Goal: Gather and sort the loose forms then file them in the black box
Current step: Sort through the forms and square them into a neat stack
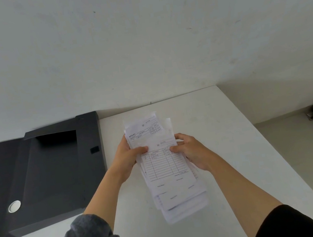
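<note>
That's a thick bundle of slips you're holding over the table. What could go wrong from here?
Two things, I'd guess. The stack of forms is fanned out and uneven, and the left hand and right hand pinch only its upper part, so the loose lower sheets might slide out onto the table. The black box also lies open well off to the left, so carrying such a ragged stack over could shed slips or mix up their order.
</note>
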A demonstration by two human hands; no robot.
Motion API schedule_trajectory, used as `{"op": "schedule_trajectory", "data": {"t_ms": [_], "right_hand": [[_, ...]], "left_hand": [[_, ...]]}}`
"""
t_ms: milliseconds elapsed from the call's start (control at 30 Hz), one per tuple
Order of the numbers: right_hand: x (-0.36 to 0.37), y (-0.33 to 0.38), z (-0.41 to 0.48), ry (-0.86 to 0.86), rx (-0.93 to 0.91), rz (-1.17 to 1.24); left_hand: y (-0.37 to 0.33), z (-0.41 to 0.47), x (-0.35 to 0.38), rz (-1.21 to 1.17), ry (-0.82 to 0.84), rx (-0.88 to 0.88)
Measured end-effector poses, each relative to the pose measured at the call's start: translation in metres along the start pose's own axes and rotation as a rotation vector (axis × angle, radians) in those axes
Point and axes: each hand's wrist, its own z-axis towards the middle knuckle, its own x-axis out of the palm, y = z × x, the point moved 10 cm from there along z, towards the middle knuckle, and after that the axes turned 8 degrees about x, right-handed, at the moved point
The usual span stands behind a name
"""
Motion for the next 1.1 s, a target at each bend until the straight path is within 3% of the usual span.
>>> {"op": "schedule_trajectory", "data": {"t_ms": [300, 533, 667, 767, 933, 1100], "right_hand": [[0.023, -0.012, -0.001, 0.154, 0.119, -0.083], [0.033, -0.008, -0.004, 0.188, 0.126, -0.227], [0.015, 0.005, 0.001, 0.054, 0.009, -0.110], [-0.001, 0.016, 0.003, -0.080, -0.073, -0.058], [-0.009, 0.024, -0.001, -0.128, -0.114, -0.027], [-0.007, 0.013, -0.002, -0.062, -0.015, 0.117]], "left_hand": [[0.006, 0.003, -0.012, -0.015, -0.206, 0.022], [0.000, 0.002, 0.004, 0.049, -0.109, -0.013], [0.004, 0.000, -0.004, -0.096, -0.127, -0.036], [0.008, -0.005, 0.001, 0.039, -0.053, -0.050], [0.005, -0.006, 0.004, 0.099, -0.029, -0.019], [-0.008, -0.002, -0.021, 0.037, -0.268, 0.064]]}}
